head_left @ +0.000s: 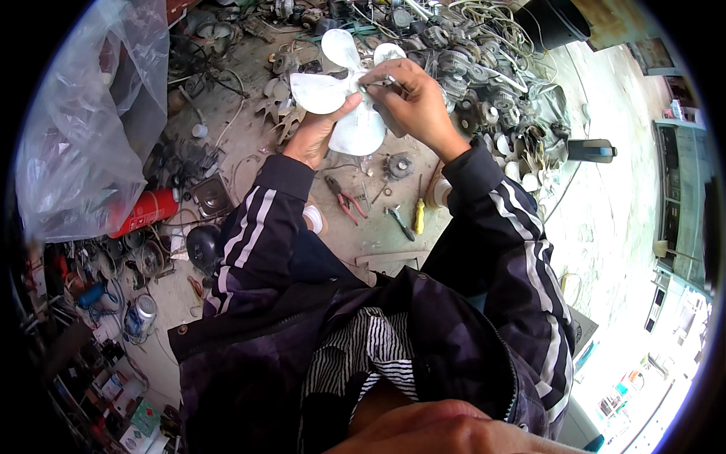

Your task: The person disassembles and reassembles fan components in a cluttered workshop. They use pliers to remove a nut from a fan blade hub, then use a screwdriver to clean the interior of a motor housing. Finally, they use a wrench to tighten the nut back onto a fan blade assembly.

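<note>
My left hand point(320, 135) grips a pale fan blade point(358, 130) with several rounded paddles, its thumb lying on the front near the hub. My right hand point(414, 102) is closed over the fan blade's hub. Its fingers pinch something small and shiny there, mostly hidden by the fingers, so I cannot make out what it is. Below the blade, on the floor between my feet, lie red-handled pliers point(348, 201), a yellow-handled screwdriver point(420, 217), a second dark-handled tool point(401, 224) and a small round motor part point(397, 166).
Piled motor parts point(473, 91) and cables fill the far side. A clear plastic sheet point(91, 113) hangs at the left above a red cylinder point(147, 210). A metal can point(144, 309) stands among clutter at the lower left. A dark box-shaped object point(592, 150) lies at the right.
</note>
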Motion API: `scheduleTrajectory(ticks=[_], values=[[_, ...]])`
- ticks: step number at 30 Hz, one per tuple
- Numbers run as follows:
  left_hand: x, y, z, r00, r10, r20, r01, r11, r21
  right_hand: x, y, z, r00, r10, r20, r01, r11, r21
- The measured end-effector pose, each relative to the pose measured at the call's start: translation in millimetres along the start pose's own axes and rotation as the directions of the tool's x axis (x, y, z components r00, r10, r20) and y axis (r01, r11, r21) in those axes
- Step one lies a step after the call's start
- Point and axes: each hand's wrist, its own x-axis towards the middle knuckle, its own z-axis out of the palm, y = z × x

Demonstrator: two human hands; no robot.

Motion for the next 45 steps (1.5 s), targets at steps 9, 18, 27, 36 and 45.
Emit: scheduleTrajectory(ticks=[9,18,27,36,45], values=[[3,-4,-7,1.0,0.025,0.004,-0.025,0.999,0.026,1,-4,1,1.0,0.019,-0.019,-0.02,1.0,-0.024],[6,-4,-9,1.0,0.008,-0.005,-0.008,0.999,0.032,8,-14,-4,0.942,0.33,0.058,-0.307,0.78,0.545],[3,-1,-2,1.0,0.005,0.009,-0.005,0.999,0.035,3,-4,-12,0.965,0.24,0.107,-0.238,0.971,-0.036],[-2,4,1,0.999,0.002,0.049,-0.007,0.996,0.09,1,-8,-9,0.977,0.149,0.153,-0.119,0.974,-0.192],[0,-3,-10,1.0,-0.026,0.012,0.025,0.999,0.02,7,-16,-22,0.89,0.34,0.303,-0.443,0.799,0.407]])
